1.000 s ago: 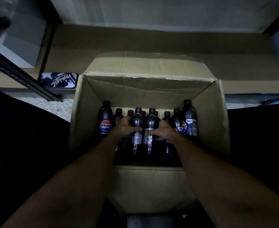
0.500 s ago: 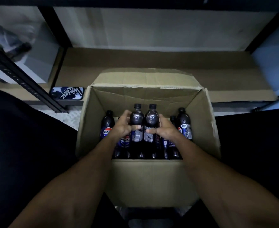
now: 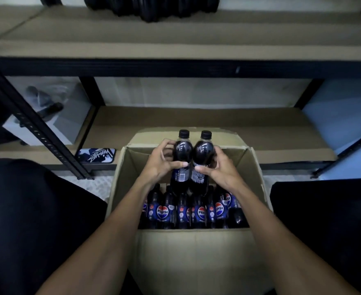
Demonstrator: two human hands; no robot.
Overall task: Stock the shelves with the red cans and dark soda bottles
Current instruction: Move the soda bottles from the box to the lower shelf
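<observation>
Two dark soda bottles with black caps are held upright side by side above an open cardboard box (image 3: 192,252). My left hand (image 3: 160,162) grips the left bottle (image 3: 182,150) round its middle. My right hand (image 3: 220,167) grips the right bottle (image 3: 203,150) the same way. Several more dark Pepsi bottles (image 3: 196,211) stand in the box below them. A brown shelf board (image 3: 175,37) runs across above, with several dark bottles (image 3: 151,7) at its back. No red cans are in view.
A lower shelf board (image 3: 271,126) lies behind the box. A black perforated upright (image 3: 36,128) slants at the left, with a phone in a patterned case (image 3: 96,155) beside it. My dark-clothed knees (image 3: 26,220) flank the box.
Both hands have lifted the two bottles up out of the box. The view has tilted up, bringing the upper shelf into sight.
</observation>
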